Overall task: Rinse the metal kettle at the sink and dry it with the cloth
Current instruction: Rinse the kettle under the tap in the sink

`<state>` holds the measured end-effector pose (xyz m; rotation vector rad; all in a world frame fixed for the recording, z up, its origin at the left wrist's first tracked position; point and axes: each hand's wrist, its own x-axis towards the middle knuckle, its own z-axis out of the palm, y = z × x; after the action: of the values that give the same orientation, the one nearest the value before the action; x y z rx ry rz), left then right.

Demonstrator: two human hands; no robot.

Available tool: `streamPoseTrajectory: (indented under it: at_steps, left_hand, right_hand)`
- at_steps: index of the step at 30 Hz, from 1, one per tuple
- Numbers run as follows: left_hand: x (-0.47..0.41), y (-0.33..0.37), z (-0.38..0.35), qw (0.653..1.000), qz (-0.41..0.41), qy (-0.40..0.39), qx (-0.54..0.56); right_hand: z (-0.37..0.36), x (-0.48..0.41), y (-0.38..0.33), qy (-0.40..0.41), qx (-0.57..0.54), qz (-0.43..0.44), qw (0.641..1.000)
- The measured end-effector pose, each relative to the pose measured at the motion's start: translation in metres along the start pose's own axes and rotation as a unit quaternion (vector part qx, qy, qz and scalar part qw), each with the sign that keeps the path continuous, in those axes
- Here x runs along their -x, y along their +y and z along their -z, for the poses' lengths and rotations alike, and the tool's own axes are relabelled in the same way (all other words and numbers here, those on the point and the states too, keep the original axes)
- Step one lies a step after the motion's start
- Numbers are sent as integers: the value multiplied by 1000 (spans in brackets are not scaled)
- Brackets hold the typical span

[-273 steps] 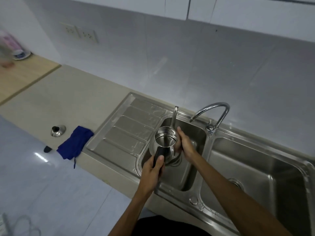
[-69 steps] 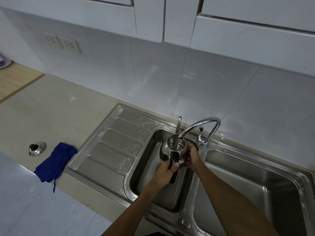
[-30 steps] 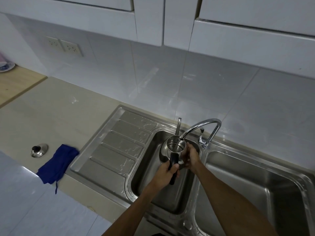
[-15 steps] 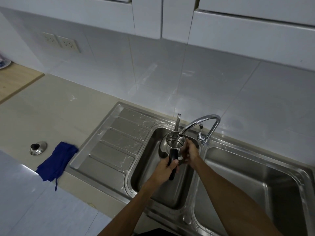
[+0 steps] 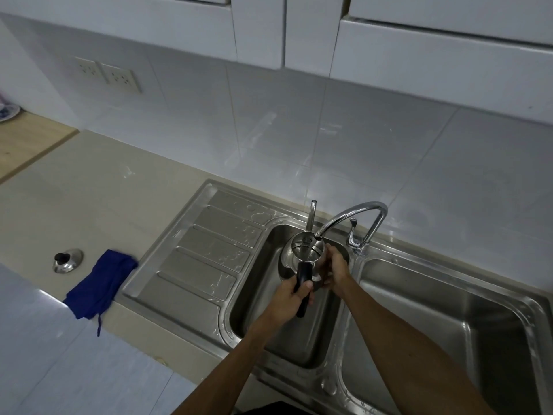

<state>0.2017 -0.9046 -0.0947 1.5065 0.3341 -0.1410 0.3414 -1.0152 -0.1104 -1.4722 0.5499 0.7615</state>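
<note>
My left fingers (image 5: 306,286) are curled tight around the kettle's black handle, and my right fingers (image 5: 326,255) lie spread against the kettle's right flank, pressing it rather than closing around it. Both forearms reach forward and inward from the bottom of the view, meeting over the left basin; my left hand (image 5: 289,298) sits nearer me, and my right hand (image 5: 335,268) is just beyond it, wrist bent left.

Largest first: one double-bowl steel sink (image 5: 443,298) with two basins and one ribbed drainboard (image 5: 206,256) on its left, beaded with water. One curved chrome faucet (image 5: 356,218) stands between the basins, its outlet just over the kettle's mouth.

One metal kettle (image 5: 304,253) is held upright above the left basin. Its open mouth faces up, its thin spout (image 5: 311,215) rises away from me toward the wall, and its handle points back at me, so the long axis runs from me to the wall.

One blue cloth (image 5: 101,284) lies crumpled on the counter left of the drainboard, draped over the counter's front edge. One metal kettle lid (image 5: 67,260) with a dark knob rests just left of the cloth.
</note>
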Motion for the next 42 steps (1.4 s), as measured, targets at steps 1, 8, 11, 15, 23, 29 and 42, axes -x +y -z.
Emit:
streamPoseTrajectory:
  at_steps: [1, 8, 11, 15, 23, 29, 42]
  left_hand:
    - [0, 0, 0, 1000, 0, 1, 1]
    - [2, 5, 0, 1000, 0, -3, -5]
    - [3, 6, -1, 1000, -4, -1, -10]
    - [4, 8, 0, 1000, -6, 0, -10]
    - [7, 12, -1, 1000, -2, 8, -25]
    - [9, 15, 1, 999, 8, 3, -35]
    - [9, 20, -1, 998, 14, 5, -59]
  right_hand:
    - [0, 2, -1, -2, 2, 1, 1000]
    - [0, 5, -2, 7, 4, -5, 1000]
    - [0, 5, -2, 6, 0, -8, 1000]
    - [1, 1, 0, 12, -5, -4, 1000]
    - [-3, 12, -2, 18, -1, -6, 1000]
    - [-5, 12, -1, 6, -9, -15, 1000]
    - [-8, 10, 0, -4, -22, -17, 1000]
